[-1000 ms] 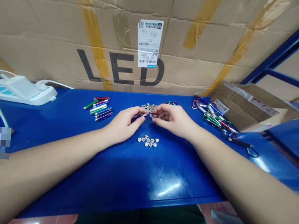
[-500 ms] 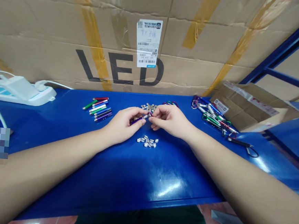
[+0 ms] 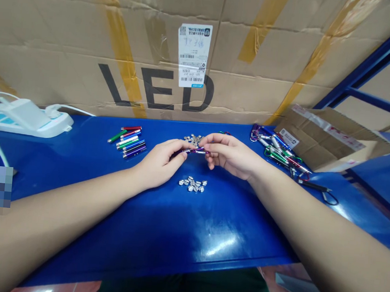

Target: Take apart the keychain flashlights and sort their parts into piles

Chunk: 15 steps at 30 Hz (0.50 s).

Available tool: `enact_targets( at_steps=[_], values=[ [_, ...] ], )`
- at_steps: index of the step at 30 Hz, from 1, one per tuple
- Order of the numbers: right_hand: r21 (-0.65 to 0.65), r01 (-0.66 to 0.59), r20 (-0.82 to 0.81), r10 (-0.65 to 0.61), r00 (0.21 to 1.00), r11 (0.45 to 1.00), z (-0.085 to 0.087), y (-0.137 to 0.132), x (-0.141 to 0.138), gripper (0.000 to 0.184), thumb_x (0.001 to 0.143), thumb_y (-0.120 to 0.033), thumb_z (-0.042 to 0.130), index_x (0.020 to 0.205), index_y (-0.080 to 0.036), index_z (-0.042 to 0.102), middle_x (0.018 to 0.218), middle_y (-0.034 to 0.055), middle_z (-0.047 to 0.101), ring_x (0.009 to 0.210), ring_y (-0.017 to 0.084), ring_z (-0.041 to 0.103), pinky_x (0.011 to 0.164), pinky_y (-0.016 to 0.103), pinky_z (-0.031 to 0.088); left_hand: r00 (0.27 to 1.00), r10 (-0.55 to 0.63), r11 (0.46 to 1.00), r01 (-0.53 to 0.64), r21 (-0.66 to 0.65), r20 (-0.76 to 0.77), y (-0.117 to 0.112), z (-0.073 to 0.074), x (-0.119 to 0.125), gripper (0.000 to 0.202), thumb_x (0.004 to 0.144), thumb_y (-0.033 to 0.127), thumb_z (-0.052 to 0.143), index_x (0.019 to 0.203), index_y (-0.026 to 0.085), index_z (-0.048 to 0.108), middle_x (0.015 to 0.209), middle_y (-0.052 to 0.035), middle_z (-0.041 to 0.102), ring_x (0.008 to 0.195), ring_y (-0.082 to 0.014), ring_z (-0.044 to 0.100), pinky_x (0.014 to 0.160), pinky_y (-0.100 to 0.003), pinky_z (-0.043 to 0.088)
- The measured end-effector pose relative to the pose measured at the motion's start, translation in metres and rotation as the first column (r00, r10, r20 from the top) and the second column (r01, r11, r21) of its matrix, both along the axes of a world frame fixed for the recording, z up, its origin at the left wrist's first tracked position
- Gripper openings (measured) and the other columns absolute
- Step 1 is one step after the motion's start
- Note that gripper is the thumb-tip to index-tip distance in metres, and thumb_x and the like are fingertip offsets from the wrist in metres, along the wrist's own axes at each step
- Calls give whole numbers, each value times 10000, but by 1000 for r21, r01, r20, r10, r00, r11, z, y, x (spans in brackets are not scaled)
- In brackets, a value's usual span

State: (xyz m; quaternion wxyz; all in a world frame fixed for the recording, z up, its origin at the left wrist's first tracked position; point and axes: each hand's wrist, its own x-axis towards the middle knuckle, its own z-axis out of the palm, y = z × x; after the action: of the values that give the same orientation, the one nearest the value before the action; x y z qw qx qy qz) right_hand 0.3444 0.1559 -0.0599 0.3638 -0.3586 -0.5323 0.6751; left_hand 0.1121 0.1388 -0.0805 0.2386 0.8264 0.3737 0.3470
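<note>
A slim purple metal penlight tube (image 3: 193,151) lies level between my hands, just above the table. My left hand (image 3: 162,161) pinches its left end, and my right hand (image 3: 230,155) holds its right end with the fingertips. A small pile of silver metal parts (image 3: 193,139) sits just behind the tube. A second cluster of the same parts (image 3: 192,184) lies in front, below my hands and touching neither.
The blue table (image 3: 161,233) holds a row of coloured metal tubes (image 3: 127,141) at left and a heap of carabiner keychains (image 3: 278,151) at right. A white power strip (image 3: 24,121) and a torn cardboard flap (image 3: 327,140) stand at the far corners. A large taped carton (image 3: 192,51) rises behind.
The tube has swung from tilted to nearly level. My right hand has shifted slightly right, and its fingers now hold the tube's right end.
</note>
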Motion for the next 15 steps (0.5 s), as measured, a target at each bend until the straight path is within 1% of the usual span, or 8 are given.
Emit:
enact_targets(
  at_steps=[2,4,6,8,11,13,15],
  values=[
    [22,-4,-74,6,997,1000,0,0,0,298,722,-265,902,943,-172,725,780,-13,690,689,111,658,682,268,623,1000,11,1000,-10,-25,15,0,1,0,298,1029,288,498,1213,178,704,1201,-87,762,1112,-242,707,1040,-419,530],
    [84,-4,-108,14,994,996,-2,0,-3,351,708,-284,932,978,-178,735,840,-7,719,723,113,677,746,286,630,1000,7,999,-6,-52,19,-1,1,0,298,1027,294,494,1198,174,706,1147,-84,770,1058,-238,712,1009,-416,536],
    [157,21,-110,-4,994,987,-5,0,-6,352,716,-329,938,967,-186,736,863,-4,731,707,107,672,724,277,620,1000,-23,997,24,-70,18,-1,0,0,289,1026,298,490,1173,170,705,1084,-79,771,1002,-229,710,965,-404,542],
    [196,59,-108,-39,993,979,-8,2,-8,351,724,-384,934,928,-188,726,878,3,738,705,109,672,694,273,612,997,-68,994,70,-80,22,-2,0,-1,266,1025,293,492,1172,173,677,1024,-66,761,935,-209,703,900,-378,545],
    [168,70,-84,-56,995,983,-12,3,-10,393,705,-404,944,934,-185,712,837,3,732,709,119,683,685,278,614,990,-132,985,138,-103,57,-3,-1,-2,241,1025,288,512,1231,183,581,973,-46,739,852,-176,682,807,-335,536],
    [150,50,-59,-42,997,987,-13,4,-10,407,706,-386,943,959,-181,699,787,-8,718,680,113,679,668,270,610,982,-163,976,174,-131,94,-3,-2,-3,235,1022,311,547,1224,193,544,1005,-53,731,865,-171,680,783,-319,535],
    [159,34,-38,-29,999,987,-15,4,-10,394,718,-366,932,949,-178,675,784,-7,718,682,114,689,666,264,609,978,-171,969,189,-157,122,-3,-3,-3,224,1012,353,590,1169,200,544,1048,-64,724,907,-178,685,782,-311,540]
  ],
)
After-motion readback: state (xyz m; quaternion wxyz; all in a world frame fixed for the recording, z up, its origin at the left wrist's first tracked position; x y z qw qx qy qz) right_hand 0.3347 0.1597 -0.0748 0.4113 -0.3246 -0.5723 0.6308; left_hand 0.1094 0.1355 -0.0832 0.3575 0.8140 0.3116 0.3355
